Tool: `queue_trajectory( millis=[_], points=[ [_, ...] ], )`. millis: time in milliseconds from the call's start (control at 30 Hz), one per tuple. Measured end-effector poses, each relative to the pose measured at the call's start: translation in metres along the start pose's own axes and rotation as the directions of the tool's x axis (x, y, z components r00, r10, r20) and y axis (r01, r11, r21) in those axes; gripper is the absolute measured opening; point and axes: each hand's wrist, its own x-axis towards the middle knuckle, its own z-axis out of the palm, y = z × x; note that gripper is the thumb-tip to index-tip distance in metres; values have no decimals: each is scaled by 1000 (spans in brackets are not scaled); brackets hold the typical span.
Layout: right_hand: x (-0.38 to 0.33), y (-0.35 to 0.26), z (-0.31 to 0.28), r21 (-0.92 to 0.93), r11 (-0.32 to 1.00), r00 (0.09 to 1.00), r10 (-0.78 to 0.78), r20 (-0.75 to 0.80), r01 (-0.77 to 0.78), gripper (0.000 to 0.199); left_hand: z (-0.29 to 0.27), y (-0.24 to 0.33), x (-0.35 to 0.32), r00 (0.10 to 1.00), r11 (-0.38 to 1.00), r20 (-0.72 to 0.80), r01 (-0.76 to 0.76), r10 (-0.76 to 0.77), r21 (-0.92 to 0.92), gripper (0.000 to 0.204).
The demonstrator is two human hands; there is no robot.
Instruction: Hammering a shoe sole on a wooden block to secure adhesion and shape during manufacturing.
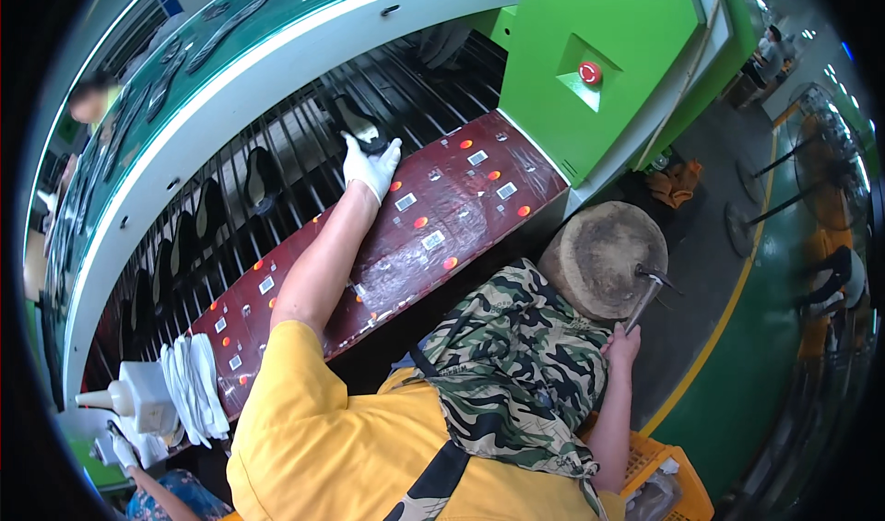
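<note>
My left hand (371, 163), in a white glove, reaches out over the dark red ledge (461, 203) onto the rod conveyor (304, 143). It grips the near end of a black shoe (358, 121) with a pale insole. My right hand (623, 344) is bare and low at my side. It is closed on the handle of a hammer (648, 289), whose head rests on the edge of a round wooden stump (595, 255). A yellow shirt and a camouflage apron fill the lower middle.
More black shoes (261, 178) ride the curved conveyor to the left. A stack of white insoles (195, 387) and a white bottle (129, 396) sit at the ledge's near end. A green machine with a red button (590, 72) stands beyond. An orange crate (666, 477) is below right. Another person's gloved hand (123, 451) is at lower left.
</note>
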Motion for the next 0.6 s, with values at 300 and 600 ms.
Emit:
queue_trajectory(
  millis=[300, 600],
  points=[
    [-1, 10, 3, 97, 995, 999, 35, -10, -34, 12, 18, 2, -25, 989, 991, -69, -132, 132, 14, 70],
    [-4, 3, 5, 109, 994, 1000, 2, 7, -3, 11, 18, 20, -66, 970, 975, 119, -218, 212, 38, 73]
  ],
)
